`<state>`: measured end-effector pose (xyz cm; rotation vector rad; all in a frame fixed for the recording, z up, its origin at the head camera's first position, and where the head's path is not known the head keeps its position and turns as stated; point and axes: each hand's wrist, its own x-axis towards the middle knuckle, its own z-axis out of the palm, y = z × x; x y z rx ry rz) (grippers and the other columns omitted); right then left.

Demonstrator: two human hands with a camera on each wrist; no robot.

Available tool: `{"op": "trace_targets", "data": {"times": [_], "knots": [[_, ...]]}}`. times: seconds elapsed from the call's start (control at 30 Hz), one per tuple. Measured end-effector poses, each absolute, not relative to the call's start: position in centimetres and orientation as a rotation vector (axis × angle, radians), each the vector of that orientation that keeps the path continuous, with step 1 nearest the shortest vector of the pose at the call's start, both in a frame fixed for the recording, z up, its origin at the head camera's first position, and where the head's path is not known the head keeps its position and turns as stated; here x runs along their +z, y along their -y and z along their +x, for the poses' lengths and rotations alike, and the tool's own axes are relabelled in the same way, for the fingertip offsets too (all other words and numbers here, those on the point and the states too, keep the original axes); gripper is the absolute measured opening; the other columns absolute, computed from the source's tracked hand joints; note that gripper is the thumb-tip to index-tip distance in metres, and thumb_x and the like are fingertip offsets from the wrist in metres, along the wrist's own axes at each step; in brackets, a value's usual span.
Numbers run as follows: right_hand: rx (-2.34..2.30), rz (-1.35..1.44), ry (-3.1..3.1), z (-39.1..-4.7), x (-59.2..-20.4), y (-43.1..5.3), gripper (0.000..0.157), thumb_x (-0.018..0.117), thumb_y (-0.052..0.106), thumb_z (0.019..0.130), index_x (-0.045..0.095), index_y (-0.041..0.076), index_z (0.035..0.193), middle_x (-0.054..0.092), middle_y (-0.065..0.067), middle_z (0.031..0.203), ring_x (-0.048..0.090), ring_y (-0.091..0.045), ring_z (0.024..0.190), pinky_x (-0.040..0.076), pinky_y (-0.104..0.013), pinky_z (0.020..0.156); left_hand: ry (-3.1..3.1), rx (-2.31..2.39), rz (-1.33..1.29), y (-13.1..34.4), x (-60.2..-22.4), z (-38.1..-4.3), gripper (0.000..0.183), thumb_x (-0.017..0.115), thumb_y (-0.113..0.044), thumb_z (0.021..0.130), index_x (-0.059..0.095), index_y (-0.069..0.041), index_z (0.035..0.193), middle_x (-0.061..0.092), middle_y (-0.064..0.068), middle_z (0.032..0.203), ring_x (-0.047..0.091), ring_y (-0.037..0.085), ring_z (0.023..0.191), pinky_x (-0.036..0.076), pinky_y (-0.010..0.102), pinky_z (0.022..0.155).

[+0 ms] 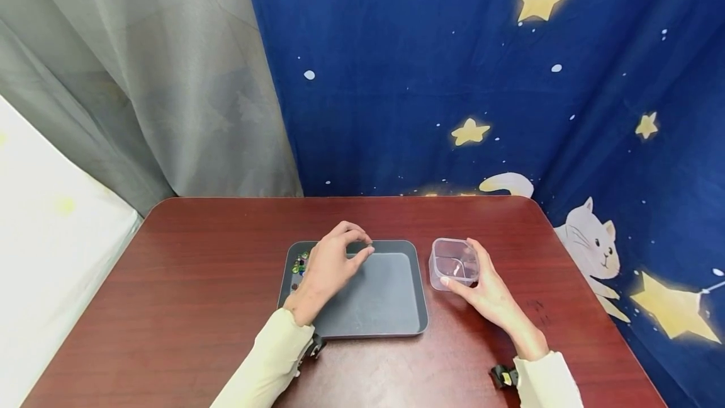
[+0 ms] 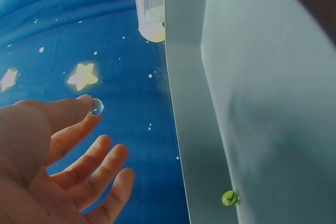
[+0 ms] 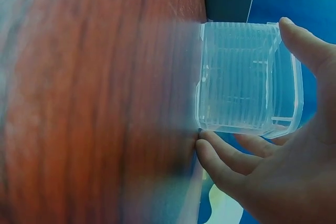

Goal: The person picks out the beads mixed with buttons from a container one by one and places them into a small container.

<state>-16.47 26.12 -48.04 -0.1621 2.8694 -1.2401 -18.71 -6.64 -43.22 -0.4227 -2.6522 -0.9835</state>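
Observation:
Over the grey tray, my left hand pinches a small clear glass marble between thumb and index finger. Its other fingers are spread and loosely bent in the left wrist view. Several small coloured marbles lie along the tray's left side, partly hidden by that hand. A green marble shows against the tray wall in the left wrist view. To the right of the tray, my right hand grips a clear plastic box, thumb on one side and fingers on the other. The box stands upright with its top uncovered.
Both tray and box sit on a reddish-brown wooden table. A blue curtain with stars hangs behind the far edge, beside a grey curtain. White fabric borders the table's left side.

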Motion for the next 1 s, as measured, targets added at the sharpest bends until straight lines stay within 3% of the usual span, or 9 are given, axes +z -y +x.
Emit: {"op": "trace_targets", "data": {"times": [0.1,0.57,0.8,1.0], "knots": [[-1.248,-0.161,-2.873,-16.7,-48.1,-26.1,0.103,0.08,0.042,0.09,0.015,0.01,0.164,0.031,-0.023,0.163,0.043,-0.043,0.141,0.04,-0.067,0.114,2.648,-0.976,-0.416,6.4,-43.1,-18.8,0.01,0.082,-0.027,0.091,0.079,-0.023,0.1,0.068,-0.009,0.111,0.07,0.011,0.093,0.053,0.03,0.069],[-1.241,-0.148,-2.855,-16.4,-48.0,-26.1,0.103,0.078,0.045,0.091,0.014,0.011,0.164,0.032,-0.022,0.163,0.044,-0.043,0.142,0.041,-0.066,0.113,2.667,-1.028,-0.427,4.8,-42.9,-19.1,0.009,0.082,-0.03,0.092,0.079,-0.025,0.099,0.068,-0.011,0.11,0.066,0.015,0.083,0.049,0.027,0.066],[-1.259,-0.142,-2.838,-16.6,-48.0,-26.1,0.102,0.078,0.044,0.092,0.013,0.012,0.164,0.033,-0.023,0.161,0.044,-0.044,0.14,0.039,-0.068,0.114,2.67,-1.049,-0.455,4.0,-42.7,-19.6,0.01,0.082,-0.029,0.092,0.079,-0.025,0.1,0.068,-0.01,0.11,0.068,0.011,0.094,0.055,0.032,0.078],[-1.25,-0.127,-2.845,-16.6,-47.9,-26.1,0.103,0.079,0.044,0.091,0.014,0.012,0.164,0.033,-0.023,0.162,0.044,-0.043,0.141,0.039,-0.067,0.114,2.679,-1.078,-0.477,3.1,-42.6,-19.7,0.011,0.082,-0.028,0.091,0.079,-0.023,0.101,0.068,-0.009,0.111,0.07,0.013,0.098,0.056,0.035,0.078]]}}
